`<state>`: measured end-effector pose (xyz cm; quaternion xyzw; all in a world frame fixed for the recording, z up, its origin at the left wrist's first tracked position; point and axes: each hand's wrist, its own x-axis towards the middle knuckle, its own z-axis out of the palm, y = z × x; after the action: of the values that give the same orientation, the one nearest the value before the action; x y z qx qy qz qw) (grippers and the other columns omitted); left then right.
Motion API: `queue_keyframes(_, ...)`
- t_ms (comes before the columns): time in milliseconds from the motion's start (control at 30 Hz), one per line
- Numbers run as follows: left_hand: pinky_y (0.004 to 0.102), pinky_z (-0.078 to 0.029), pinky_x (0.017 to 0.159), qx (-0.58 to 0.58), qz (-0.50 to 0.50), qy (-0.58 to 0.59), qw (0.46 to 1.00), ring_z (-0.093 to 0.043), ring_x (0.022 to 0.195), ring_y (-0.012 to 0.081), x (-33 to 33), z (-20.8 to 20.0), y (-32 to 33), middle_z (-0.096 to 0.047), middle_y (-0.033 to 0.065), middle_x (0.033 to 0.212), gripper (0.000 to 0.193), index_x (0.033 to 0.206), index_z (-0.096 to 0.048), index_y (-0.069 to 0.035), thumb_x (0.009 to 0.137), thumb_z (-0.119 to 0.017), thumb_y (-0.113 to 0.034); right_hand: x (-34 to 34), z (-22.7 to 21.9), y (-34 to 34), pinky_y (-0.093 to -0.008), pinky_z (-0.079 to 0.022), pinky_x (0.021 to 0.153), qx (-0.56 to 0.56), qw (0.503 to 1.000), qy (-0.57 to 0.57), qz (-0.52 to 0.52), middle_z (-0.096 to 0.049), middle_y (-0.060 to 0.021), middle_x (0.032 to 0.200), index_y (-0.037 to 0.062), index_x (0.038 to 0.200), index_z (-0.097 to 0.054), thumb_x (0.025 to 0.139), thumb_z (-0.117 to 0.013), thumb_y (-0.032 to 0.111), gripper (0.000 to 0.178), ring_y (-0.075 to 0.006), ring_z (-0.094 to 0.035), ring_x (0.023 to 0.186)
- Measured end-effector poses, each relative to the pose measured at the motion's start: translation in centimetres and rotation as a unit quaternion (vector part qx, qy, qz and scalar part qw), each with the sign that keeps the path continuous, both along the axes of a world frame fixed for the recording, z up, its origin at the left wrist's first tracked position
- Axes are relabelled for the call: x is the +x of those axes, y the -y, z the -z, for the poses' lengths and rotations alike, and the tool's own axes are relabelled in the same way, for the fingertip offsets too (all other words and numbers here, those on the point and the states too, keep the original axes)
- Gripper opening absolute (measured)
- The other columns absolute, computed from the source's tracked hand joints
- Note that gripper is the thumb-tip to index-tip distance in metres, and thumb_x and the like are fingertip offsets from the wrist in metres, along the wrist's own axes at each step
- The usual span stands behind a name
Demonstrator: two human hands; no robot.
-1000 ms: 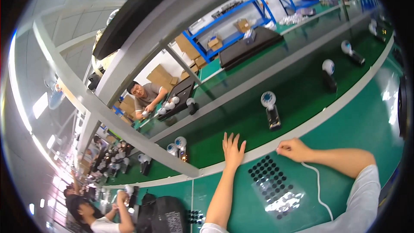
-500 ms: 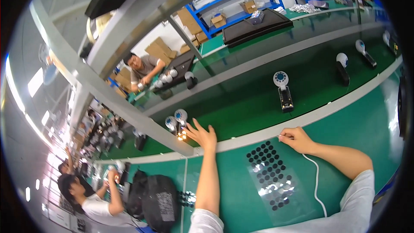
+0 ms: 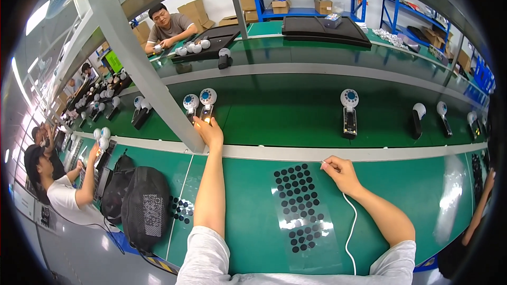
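My left hand (image 3: 210,133) reaches over the far rail, with its fingers and thumb around the lower end of a round-headed device (image 3: 208,97). That device has a white head with a blue centre, and its body glows orange near my fingers. Right beside it stands a similar device (image 3: 190,102). Just in front of the rail, my right hand (image 3: 340,173) pinches the end of a white cable (image 3: 351,227), which runs down toward my body. On the green table between my arms lies a clear sheet of round black pads (image 3: 298,200).
A grey post (image 3: 142,68) rises beside my left hand. Beyond the rail (image 3: 296,153), more devices stand on the green belt, one (image 3: 349,113) with an open body. A black backpack (image 3: 145,208) lies at left near a seated co-worker (image 3: 68,187). Another person sits across.
My left hand has gone from spread fingers beside the lit device to fingers around its lower end. My right hand keeps its pinch on the cable. The head view has turned and levelled.
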<state>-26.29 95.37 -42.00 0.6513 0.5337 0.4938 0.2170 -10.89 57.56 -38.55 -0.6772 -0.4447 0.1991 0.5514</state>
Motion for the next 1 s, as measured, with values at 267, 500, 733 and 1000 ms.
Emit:
queue_keyframes(267,0.0409,-0.042,0.081,0.044,-0.012,-0.209,0.977,-0.047,0.093,0.0349,0.7,-1.6,2.3,-0.049,0.0214,0.099,0.048,0.116,-0.045,0.005,0.082,-0.057,-0.027,0.1,-0.1,0.0,-0.0197,-0.027,0.046,-0.008,1.000,0.002,0.002,-0.049,0.0018,0.054,-0.0016,0.078,-0.059,0.084,-0.055,0.009,0.013,-0.0064,-0.033,0.047)
queue_keyframes(500,0.0411,-0.044,0.076,0.038,0.025,-0.275,0.960,-0.050,0.086,0.0355,0.9,0.2,0.7,-0.052,0.0221,0.095,0.042,0.105,-0.053,0.004,0.083,-0.055,-0.031,0.1,0.4,-0.3,-0.0200,-0.029,0.046,0.016,1.000,0.014,0.004,-0.050,0.0010,0.055,-0.0015,0.078,-0.059,0.083,-0.056,0.010,0.013,-0.0074,-0.035,0.047)
queue_keyframes(733,0.0351,-0.047,0.073,-0.169,0.347,0.185,0.904,-0.054,0.080,0.0292,3.1,-1.8,5.2,-0.056,0.0180,0.092,0.029,0.098,-0.051,0.004,0.081,-0.057,-0.019,0.1,0.1,0.1,-0.0183,-0.030,0.048,-0.011,1.000,0.027,0.006,-0.050,0.0016,0.058,-0.0014,0.079,-0.060,0.082,-0.057,0.009,0.012,-0.0059,-0.035,0.049)
queue_keyframes(1000,0.0279,-0.049,0.054,-0.371,0.565,0.355,0.646,-0.055,0.069,0.0220,6.3,-2.8,17.9,-0.054,0.0173,0.100,0.051,0.121,-0.039,0.000,0.075,-0.059,0.000,0.7,1.0,-0.1,-0.0186,-0.029,0.047,0.010,1.000,0.006,0.015,-0.049,0.0021,0.057,-0.0011,0.079,-0.060,0.083,-0.056,0.011,0.013,-0.0057,-0.036,0.049)
